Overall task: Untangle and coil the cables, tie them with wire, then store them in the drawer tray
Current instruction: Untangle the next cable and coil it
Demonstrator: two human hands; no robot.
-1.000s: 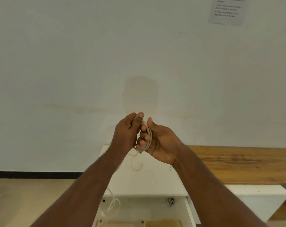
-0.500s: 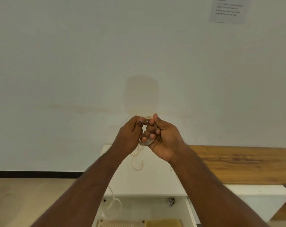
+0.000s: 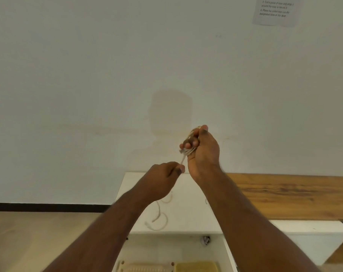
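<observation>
My right hand point(image 3: 204, 152) is raised in front of the wall and shut around a small coil of pale cable point(image 3: 190, 152), which is mostly hidden by my fingers. A thin pale strand point(image 3: 182, 159) runs from the coil down to my left hand point(image 3: 163, 178), which pinches its end just below and to the left. A loose pale cable point(image 3: 158, 217) lies curled on the white cabinet top point(image 3: 188, 213). Below it the open drawer point(image 3: 166, 250) shows a cream tray point(image 3: 145, 267) and a yellow tray point(image 3: 197, 266) at the bottom edge of the view.
A wooden desktop point(image 3: 290, 195) extends right of the white cabinet, against the white wall. A printed instruction sheet point(image 3: 275, 10) hangs at the top right. A small dark and white object point(image 3: 205, 240) lies at the back of the drawer. Beige floor is at the left.
My hands were pressed together around the coil. Now my left hand has dropped down and away, drawing a strand taut, while my right hand has risen with the coil.
</observation>
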